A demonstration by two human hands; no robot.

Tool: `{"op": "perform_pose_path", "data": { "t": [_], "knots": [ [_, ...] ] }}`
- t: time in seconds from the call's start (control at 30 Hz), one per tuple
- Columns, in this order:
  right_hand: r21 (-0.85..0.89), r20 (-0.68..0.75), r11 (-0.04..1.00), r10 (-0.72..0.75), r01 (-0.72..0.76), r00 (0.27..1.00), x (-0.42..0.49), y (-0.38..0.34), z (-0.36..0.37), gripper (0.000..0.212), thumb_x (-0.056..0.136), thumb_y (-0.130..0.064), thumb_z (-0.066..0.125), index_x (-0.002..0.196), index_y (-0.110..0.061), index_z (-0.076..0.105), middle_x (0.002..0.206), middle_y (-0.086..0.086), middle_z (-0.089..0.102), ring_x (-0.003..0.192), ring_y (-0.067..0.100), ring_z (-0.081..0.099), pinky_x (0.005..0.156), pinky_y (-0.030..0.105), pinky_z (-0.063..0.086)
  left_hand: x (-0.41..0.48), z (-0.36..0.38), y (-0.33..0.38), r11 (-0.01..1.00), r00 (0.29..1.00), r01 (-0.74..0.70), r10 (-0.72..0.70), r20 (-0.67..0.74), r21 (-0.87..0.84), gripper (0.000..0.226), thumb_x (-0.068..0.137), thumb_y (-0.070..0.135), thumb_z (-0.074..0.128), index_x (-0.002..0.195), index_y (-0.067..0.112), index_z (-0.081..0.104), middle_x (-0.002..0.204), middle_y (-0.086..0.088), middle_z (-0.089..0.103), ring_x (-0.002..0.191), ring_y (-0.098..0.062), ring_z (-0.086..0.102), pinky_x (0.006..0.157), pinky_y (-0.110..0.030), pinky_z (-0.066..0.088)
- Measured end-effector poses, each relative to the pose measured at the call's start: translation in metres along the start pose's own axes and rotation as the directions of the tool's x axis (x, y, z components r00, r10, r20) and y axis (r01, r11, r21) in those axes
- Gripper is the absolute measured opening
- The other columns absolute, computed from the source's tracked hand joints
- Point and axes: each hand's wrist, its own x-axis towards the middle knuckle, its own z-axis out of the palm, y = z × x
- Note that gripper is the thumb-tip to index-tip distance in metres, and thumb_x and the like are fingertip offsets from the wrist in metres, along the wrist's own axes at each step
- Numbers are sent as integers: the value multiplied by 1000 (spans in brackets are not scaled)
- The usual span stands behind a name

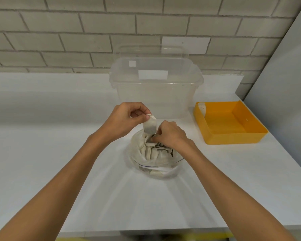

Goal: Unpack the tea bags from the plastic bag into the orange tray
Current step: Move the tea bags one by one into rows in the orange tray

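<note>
A white bench (42, 136) runs back to a grey brick wall (76, 32). The plastic bag (155, 153) sits at centre. The left hand (123, 119) pinches one tea bag (150, 126) above it, and the right hand (170, 134) curls its fingers on the bag's mouth. A clear tub (155, 94) stands at twelve o'clock, with the orange tray (233, 139) just beside it at two.

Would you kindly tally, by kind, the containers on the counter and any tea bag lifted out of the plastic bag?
Orange tray: 1
Clear plastic bin: 1
Plastic bag: 1
Tea bag pinched by the left hand: 1
Total: 4
</note>
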Motion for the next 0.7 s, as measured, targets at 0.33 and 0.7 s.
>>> {"op": "perform_pose_path", "data": {
  "t": [0.33, 0.7],
  "knots": [
    [212, -49, 976, -44, 53, 998, 6, 3, -4, 17, 82, -30, 68, 84, -14, 71, 76, -2, 61, 79, 23, 63, 73, 35, 54, 1, -12, 0, 999, 999, 37, -36, -30, 22, 4, 86, 21, 70, 89, 20, 72, 89, 2, 73, 83, -14, 66, 84, -36, 51],
    [650, -79, 753, -74, 107, 994, -12, 39, -71, 10, 83, -15, 72, 90, -8, 76, 74, 2, 68, 60, 8, 59, 56, 19, 49, 31, -5, 33, 998, 999, -37, 38, -21, 43, 7, 84, 26, 72, 88, 22, 74, 89, 7, 73, 83, -11, 64, 82, -26, 49]
  ]
}}
